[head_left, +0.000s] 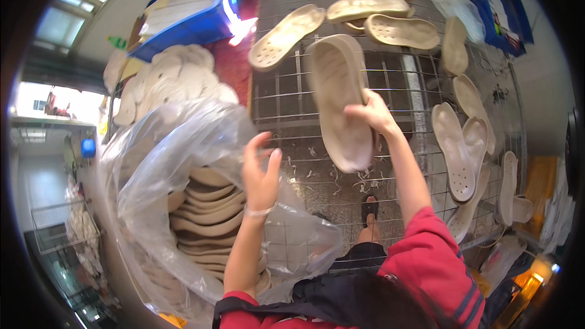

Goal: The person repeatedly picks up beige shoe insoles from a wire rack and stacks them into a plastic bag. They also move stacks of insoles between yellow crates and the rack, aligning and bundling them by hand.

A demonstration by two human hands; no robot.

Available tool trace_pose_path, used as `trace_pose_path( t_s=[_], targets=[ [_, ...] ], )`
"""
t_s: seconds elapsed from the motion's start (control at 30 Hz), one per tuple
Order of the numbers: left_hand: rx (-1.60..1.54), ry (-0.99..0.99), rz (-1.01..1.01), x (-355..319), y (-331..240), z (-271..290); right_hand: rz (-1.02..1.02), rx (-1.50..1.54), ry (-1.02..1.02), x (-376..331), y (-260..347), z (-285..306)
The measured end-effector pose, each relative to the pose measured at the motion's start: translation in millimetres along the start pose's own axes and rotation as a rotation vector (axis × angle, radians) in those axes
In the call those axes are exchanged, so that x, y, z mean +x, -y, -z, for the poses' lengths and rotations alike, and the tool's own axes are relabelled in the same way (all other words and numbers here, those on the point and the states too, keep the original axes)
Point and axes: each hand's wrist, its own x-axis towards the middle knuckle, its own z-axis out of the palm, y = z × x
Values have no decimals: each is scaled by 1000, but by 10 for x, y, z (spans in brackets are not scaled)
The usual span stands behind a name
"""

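Beige shoe sole [338,97], one, long and contoured, slightly blurred: held toe and heel lengthwise over the wire grid rack [286,94], near the middle of the view.

Right hand [373,113]: gripped that sole by its right edge, thumb laid across the upper face; the other fingers were largely hidden behind it.

Left hand [262,173]: open, thumb and fingers spread apart, with a pale band [260,211] at the wrist. It hung beside the mouth of the clear plastic bag [164,146]; whether it touched the film could not be told.

Stacked soles [207,213], beige, many: layered inside the bag.

Loose soles on the rack, several: one perforated sole [286,36] to the upper left; another perforated sole [402,31] at the far side; a third perforated sole [452,152] to the right, among others.

Pale flat pieces [177,76]: heaped behind the bag, next to a red panel [234,67].

Blue crates, two: one at upper left [183,35], one at upper right [520,15].

Pale trimmings [364,180]: scattered below the grid, near a sandalled foot [369,207].
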Motion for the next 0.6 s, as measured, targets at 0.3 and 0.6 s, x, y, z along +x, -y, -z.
trace_pose_path(
  t_s=[0.3, 0.6],
  targets=[
    [844, 783, -158, 122, 481, -1530, 122, -882, 614, -127, 240, 548],
    [-361, 728, 670, 67, 1004, -1572, 798, -952, -291, 1504, -457, 1803]
  ],
)
